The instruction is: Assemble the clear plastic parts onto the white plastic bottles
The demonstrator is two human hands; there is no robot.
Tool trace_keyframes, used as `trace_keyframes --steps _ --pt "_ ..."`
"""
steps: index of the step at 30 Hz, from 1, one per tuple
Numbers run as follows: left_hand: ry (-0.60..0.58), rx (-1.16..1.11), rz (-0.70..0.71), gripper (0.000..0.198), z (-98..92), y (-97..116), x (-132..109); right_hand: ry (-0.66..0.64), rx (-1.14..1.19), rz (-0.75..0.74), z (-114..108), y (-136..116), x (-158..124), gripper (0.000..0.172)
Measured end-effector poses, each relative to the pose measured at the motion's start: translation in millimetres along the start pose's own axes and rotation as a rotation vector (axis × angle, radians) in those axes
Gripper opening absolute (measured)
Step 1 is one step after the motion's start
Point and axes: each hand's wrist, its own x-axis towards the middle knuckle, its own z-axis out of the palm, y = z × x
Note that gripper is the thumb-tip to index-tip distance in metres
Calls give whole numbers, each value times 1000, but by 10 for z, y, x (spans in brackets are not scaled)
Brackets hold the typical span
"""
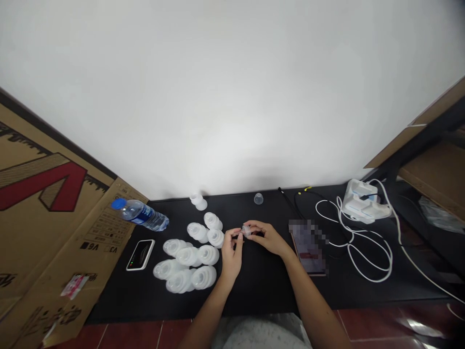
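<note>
Grip: right hand (267, 237) clenched in a fingertip pinch on a small clear ribbed plastic cap (247, 230), held above the matte black worktop (261, 283). Left hand (230, 254) curled, its fingertips (237, 234) just beside the cap's left side; contact too small to confirm. Forearms enter from the bottom edge, wrists well apart.

Left of the hands: cluster of about nine frosted white moulded plastic pieces (192, 254), lying on their sides, bunched close, the nearest just beside the left hand. Beyond them, by the white wall (232, 97): a further white plastic piece (198, 201). Small clear plastic cup (258, 198) sits alone near the worktop's far edge.

Farther left: clear water bottle with blue cap (140, 214) on its side; black phone in a white case (140, 254) lying flat; large printed brown cardboard sheet (54, 203) leaning at the worktop's end.

Right of the right hand: phone with pixelated screen (308, 247) lying flat, near the fingers' side of the wrist. Thin black cable (290, 203) at the far edge. Looped white cable (354, 247) runs to a white plastic device (365, 201) in the far right corner.
</note>
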Motion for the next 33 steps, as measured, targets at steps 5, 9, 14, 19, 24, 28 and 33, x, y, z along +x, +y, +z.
trace_keyframes --steps 5,9,14,19,24,28,33 --pt "-23 11 18 35 -5 -23 7 14 -22 -6 2 2 -4 43" --pt "-34 25 27 34 -3 -1 20 34 -40 -22 25 25 7 45" --pt "-22 -18 1 35 2 45 26 61 -94 -47 56 77 29 50" --pt "-20 -18 17 33 1 70 21 73 -201 -76 47 77 18 40" --pt "-27 26 51 31 -5 87 19 66 -284 -84 42 67 11 39" --pt "0 77 95 30 -15 135 17 87 -318 -82 52 54 11 38" --pt "4 100 101 28 -22 185 8 81 -383 -136 23 5 12 36"
